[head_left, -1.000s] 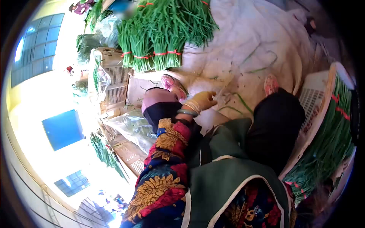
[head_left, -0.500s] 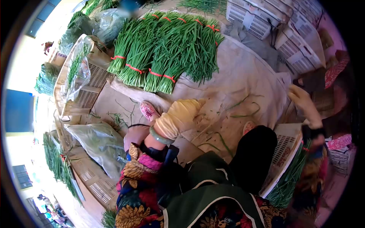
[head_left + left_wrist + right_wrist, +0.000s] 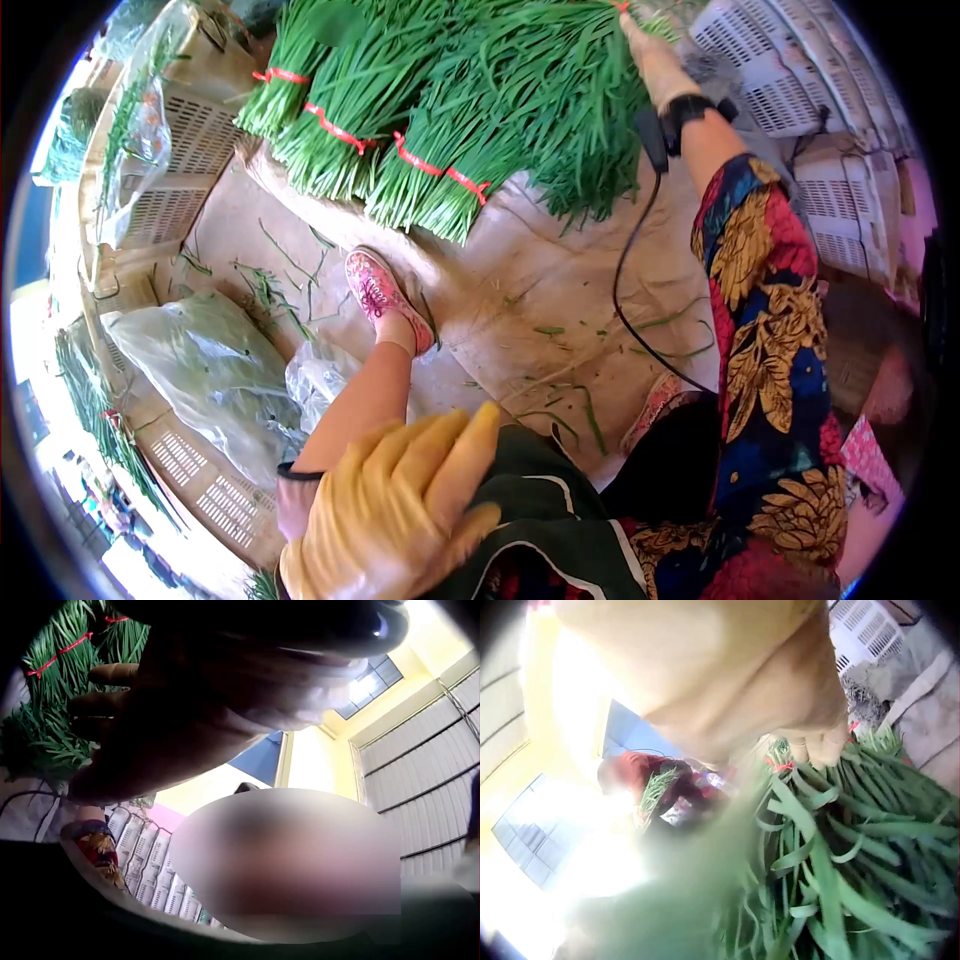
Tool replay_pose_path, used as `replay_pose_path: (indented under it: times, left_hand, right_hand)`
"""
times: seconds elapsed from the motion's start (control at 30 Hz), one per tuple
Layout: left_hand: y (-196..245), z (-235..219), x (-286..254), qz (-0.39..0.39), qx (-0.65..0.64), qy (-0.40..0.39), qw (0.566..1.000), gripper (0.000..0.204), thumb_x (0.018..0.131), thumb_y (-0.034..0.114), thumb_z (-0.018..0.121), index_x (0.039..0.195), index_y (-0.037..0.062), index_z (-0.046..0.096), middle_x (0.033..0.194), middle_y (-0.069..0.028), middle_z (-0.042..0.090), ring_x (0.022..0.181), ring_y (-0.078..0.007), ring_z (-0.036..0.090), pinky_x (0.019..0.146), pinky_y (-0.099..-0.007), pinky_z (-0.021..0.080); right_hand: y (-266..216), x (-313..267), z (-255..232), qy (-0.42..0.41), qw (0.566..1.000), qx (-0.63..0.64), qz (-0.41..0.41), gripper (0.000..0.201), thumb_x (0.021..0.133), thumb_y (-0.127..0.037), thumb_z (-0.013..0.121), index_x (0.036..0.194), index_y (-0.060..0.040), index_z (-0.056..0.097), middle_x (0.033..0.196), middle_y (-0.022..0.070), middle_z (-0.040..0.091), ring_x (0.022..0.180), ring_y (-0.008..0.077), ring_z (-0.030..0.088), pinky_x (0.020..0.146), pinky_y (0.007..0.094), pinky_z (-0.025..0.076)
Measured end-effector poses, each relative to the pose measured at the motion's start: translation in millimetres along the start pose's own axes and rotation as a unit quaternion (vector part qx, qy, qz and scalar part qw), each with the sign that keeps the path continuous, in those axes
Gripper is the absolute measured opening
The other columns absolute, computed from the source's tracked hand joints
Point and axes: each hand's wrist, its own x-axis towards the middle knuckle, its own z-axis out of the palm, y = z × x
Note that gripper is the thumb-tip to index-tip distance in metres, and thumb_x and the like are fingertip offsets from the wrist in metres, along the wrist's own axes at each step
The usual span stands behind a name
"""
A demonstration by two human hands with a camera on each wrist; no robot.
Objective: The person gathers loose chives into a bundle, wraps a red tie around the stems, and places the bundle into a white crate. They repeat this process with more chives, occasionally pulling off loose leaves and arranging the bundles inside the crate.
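Observation:
Thick bundles of garlic chives [image 3: 430,90], tied with red bands, lie side by side on a cloth at the top of the head view. My right hand [image 3: 655,65] reaches out to the far right bundle. In the right wrist view, its fingers [image 3: 821,748] bend down into the chives [image 3: 832,847] close to a red band; part of the grip is hidden by leaves. My left hand [image 3: 400,500], in a yellow glove, is raised over my lap with nothing in it. Its fingers [image 3: 112,673] are extended in the left wrist view.
Stacked white crates [image 3: 770,95] stand at the upper right. At left are a brown crate [image 3: 200,115] and a clear plastic bag [image 3: 205,365]. Loose leaves [image 3: 590,420] lie on the floor cloth. A black cable [image 3: 625,300] hangs from my right wrist.
My right arm has swung from the right side up to the chive bundles. The gloved left hand has come back from the floor cloth to my lap. The head view has moved closer to the bundles.

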Motion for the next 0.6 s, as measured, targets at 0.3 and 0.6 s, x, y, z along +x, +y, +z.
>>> replay_pose_path:
  times: [0.3, 0.6]
  left_hand:
    - [-5.7, 8.6, 14.6, -0.077, 0.008, -0.058, 0.995, 0.073, 0.062, 0.017, 0.076, 0.13, -0.0004, 0.055, 0.122, -0.0182, 0.06, 0.106, -0.0344, 0.062, 0.088, -0.0419, 0.048]
    - [16.6, 30.9, 26.2, -0.119, 0.01, -0.057, 0.991, 0.077, 0.061, 0.014, 0.077, 0.134, 0.0046, 0.053, 0.124, -0.0135, 0.06, 0.109, -0.0304, 0.06, 0.091, -0.0407, 0.047]
  right_hand:
    - [-47.3, -4.8, 53.6, -0.178, 0.984, -0.012, 0.017, 0.07, 0.09, -0.053, 0.052, 0.133, 0.002, 0.053, 0.132, 0.0146, 0.056, 0.115, 0.0286, 0.055, 0.098, 0.0402, 0.042]
    - [-2.7, 23.2, -4.3, -0.195, 0.926, -0.187, -0.264, 0.061, 0.086, -0.039, 0.055, 0.13, 0.0025, 0.054, 0.124, 0.0134, 0.059, 0.108, 0.0254, 0.058, 0.094, 0.037, 0.045]
